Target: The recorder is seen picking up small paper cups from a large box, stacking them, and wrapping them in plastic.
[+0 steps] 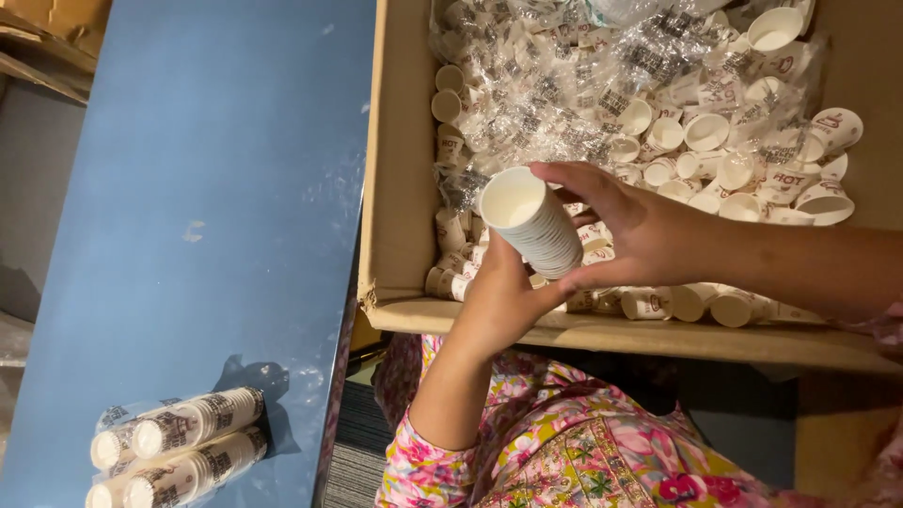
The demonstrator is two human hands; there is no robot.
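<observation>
Over the box [395, 188], our right hand [649, 230] and left hand [503, 301] both grip the cup stack [536, 226], its long axis tilted, mouth toward upper left.

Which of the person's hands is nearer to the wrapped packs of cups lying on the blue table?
Left. The left hand holds the stack of paper cups from below, on the side toward the wrapped packs. The right hand grips the stack from farther away, over the cardboard box.

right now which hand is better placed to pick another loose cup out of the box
Probably the right hand: it reaches over the loose cups in the cardboard box, while the left hand props the cup stack from below.
</observation>
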